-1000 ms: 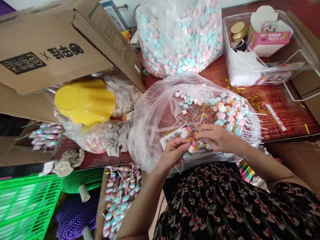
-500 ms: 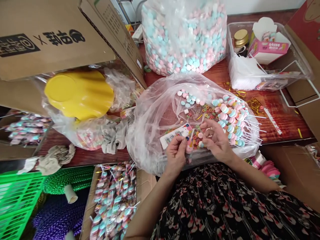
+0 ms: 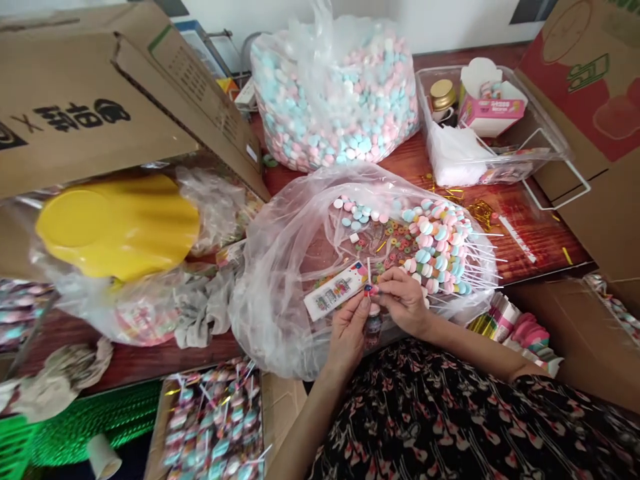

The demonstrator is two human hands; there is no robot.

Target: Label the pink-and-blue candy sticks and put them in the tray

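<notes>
My left hand (image 3: 349, 333) and my right hand (image 3: 403, 301) are both pinching one thin white stick (image 3: 369, 270), their fingertips closed together around one small red-and-pink candy (image 3: 371, 290) on it. I cannot tell which fingers are carrying most of its weight. Just left of my fingertips, one printed paper card (image 3: 335, 291) is lying inside one clear plastic bag (image 3: 273, 320), which is spreading open beneath both hands.

Just past my right hand, that bag is holding a fan of candy skewers (image 3: 437, 243), too many for me to count, with their sticks pointing off to the right. Ahead of my fingertips, loose pastel candies (image 3: 363, 213) and coloured cereal rings (image 3: 395, 237) are scattering across the plastic.

Farther ahead, one big bag of pink and blue candies (image 3: 335, 100) is sitting on the wooden table (image 3: 525, 247). Ahead and to the right, one clear plastic bin (image 3: 425, 100) is holding one gold-lidded jar (image 3: 443, 100), one pink box (image 3: 487, 110) and one white pack (image 3: 457, 157). Left of my hands, one yellow tub (image 3: 115, 227) is lying in a second plastic bag (image 3: 150, 320), beneath one cardboard box flap (image 3: 100, 113). Below my left forearm (image 3: 305, 420), one tray of wrapped lollipops (image 3: 213, 423) is sitting.
</notes>
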